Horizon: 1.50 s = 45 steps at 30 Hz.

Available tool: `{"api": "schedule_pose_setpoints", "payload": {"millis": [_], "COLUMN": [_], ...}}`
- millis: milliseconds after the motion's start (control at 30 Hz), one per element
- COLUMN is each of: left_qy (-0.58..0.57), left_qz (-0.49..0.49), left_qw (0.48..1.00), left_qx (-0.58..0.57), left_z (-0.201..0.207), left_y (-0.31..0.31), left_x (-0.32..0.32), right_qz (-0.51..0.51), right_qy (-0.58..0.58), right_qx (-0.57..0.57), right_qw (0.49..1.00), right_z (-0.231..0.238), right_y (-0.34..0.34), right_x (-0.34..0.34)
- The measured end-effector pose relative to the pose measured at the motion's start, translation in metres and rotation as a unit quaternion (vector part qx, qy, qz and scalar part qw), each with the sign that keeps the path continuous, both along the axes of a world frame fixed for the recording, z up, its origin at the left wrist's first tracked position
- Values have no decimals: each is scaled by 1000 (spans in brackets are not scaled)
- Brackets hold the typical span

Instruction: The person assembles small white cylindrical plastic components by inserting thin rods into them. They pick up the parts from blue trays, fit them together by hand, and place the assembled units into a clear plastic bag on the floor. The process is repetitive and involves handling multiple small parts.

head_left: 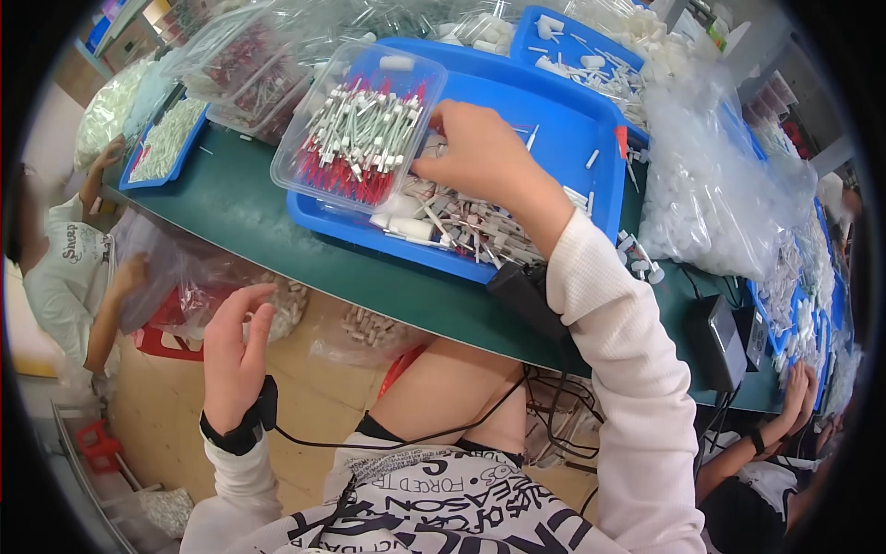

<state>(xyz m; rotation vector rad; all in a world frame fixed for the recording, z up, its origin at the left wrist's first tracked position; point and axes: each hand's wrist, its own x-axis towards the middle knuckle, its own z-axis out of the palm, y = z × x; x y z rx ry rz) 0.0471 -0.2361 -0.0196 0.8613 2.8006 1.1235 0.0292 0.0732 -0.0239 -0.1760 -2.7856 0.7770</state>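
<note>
Your left hand (238, 346) is spread, empty; your right hand (475, 152) curls at the clear box (293, 152), grip indeterminate. The box overlaps the blue tray (572, 157); one-sided pushing could spill its parts (360, 138).

Single head view, wide fisheye. Looks down and forward from above lap (452, 388); left hand (238, 342) near, right hand (489, 152) farther, bench (249, 212) spanning left to right.
</note>
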Motion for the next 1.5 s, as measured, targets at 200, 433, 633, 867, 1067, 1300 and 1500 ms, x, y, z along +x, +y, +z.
{"api": "schedule_pose_setpoints", "payload": {"millis": [200, 433, 633, 867, 1067, 1300, 1500], "left_qy": [-9, 101, 201, 157, 161, 114, 15], "left_qz": [-179, -306, -354, -457, -488, -493, -490], "left_qw": [983, 947, 906, 858, 850, 854, 864], "left_qx": [35, 8, -114, -175, -116, -120, 116], "left_z": [56, 77, 70, 37, 16, 11, 25], "left_y": [49, 142, 203, 242, 262, 269, 273], "left_x": [6, -3, -8, -18, -25, -31, -33], "right_qz": [-63, -148, -110, -114, -181, -118, -117], "right_qy": [-34, 110, 229, 264, 239, 262, 239], "right_qx": [86, 128, -306, -374, -398, -420, -419], "right_qw": [994, 975, 918, 882, 867, 861, 868], "right_z": [9, 17, 34, 9, -5, -4, 0], "right_y": [7, 31, 84, 86, 99, 95, 96], "right_x": [15, 34, 82, 121, 133, 132, 136]}}
